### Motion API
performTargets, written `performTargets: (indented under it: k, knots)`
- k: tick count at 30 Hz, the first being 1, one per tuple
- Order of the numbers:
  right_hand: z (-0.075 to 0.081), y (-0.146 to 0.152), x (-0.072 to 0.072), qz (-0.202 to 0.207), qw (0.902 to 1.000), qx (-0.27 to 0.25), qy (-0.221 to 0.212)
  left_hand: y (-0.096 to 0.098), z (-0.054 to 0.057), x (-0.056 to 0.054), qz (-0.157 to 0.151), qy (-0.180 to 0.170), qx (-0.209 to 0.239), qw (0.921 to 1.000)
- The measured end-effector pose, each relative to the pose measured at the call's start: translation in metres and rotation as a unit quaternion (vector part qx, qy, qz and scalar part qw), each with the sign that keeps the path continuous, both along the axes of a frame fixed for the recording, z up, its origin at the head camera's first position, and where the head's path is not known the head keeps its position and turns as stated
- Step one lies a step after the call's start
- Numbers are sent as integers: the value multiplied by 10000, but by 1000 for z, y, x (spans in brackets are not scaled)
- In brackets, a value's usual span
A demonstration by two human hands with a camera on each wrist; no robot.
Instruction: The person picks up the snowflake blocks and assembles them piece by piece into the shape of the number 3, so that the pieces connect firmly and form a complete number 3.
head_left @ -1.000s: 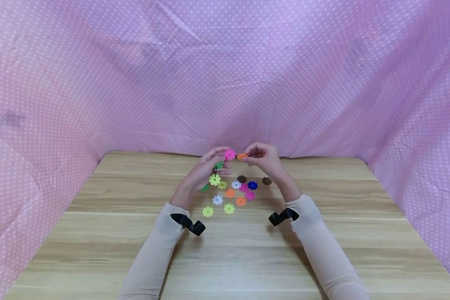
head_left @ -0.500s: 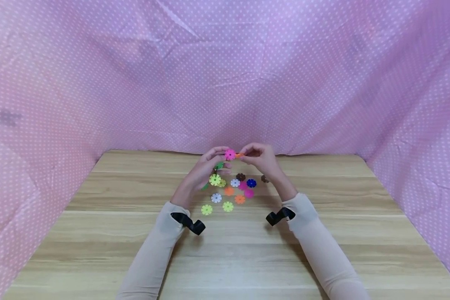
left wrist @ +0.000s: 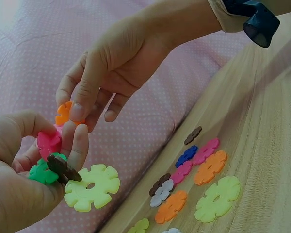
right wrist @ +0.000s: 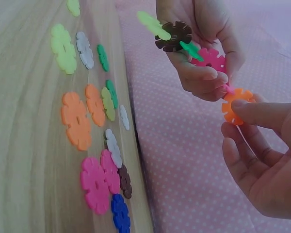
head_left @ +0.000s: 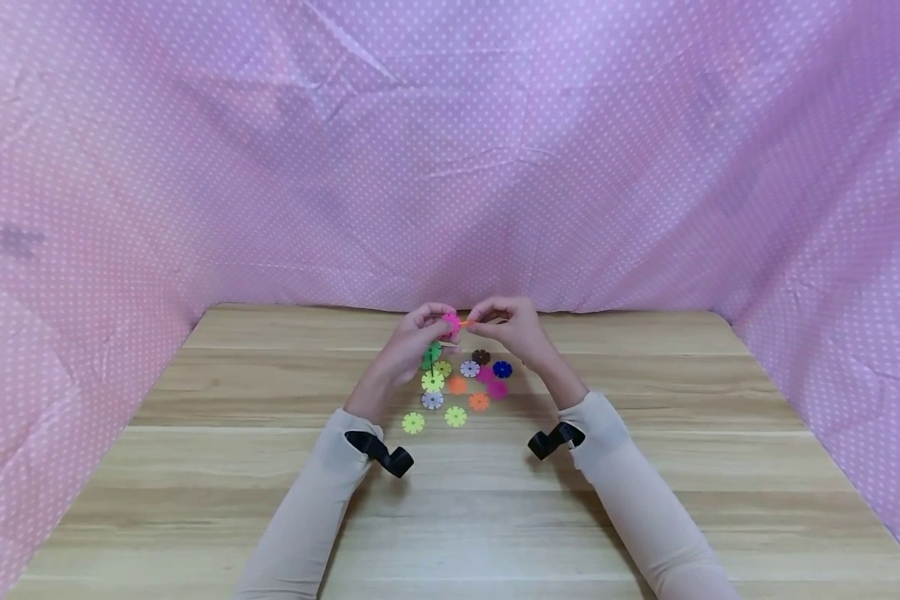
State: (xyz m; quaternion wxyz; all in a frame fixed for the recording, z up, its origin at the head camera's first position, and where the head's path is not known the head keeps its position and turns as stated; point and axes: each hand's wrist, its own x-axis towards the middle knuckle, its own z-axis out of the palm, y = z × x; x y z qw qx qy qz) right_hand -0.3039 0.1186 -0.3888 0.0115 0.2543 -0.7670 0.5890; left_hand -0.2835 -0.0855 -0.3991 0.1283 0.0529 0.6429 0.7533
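Observation:
My left hand (head_left: 405, 343) holds a chain of joined notched plastic discs above the far part of the table. In the left wrist view, its thumb is on a pink disc (left wrist: 49, 144). From there hang a green disc (left wrist: 41, 173), a brown disc (left wrist: 63, 169) seen nearly edge-on, and a yellow-green disc (left wrist: 94, 187) at the end. Opposite, my right hand (head_left: 516, 329) pinches an orange disc (right wrist: 228, 109) between thumb and fingers. The orange disc's edge meets a bit of pink at the left fingertips, which partly hide the joint.
Below the hands, loose discs lie scattered on the wooden table (head_left: 465, 517), among them a blue disc (head_left: 502, 369), an orange disc (head_left: 479, 402), a white disc (head_left: 432, 400) and a yellow-green disc (head_left: 413, 423). A pink dotted cloth (head_left: 450, 167) hangs behind the table.
The right hand has brought the orange disc leftward from a small gap to the pink disc's edge, turning it edge-on. Both hands have since sunk slightly, the chain with them.

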Motion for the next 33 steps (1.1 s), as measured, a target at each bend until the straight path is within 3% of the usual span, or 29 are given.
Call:
performTargets:
  k: [9, 21, 33]
  knots:
    - [1, 0, 1, 72, 9999, -67, -58, -1, -2, -2, 19, -14, 50, 10000]
    - [5, 2, 2, 171, 9995, -54, 249, -3, 3, 0, 3, 344, -61, 9994]
    - [8, 4, 4, 105, 9988, -239, 417, 1, 8, 6, -54, 796, 141, 9967]
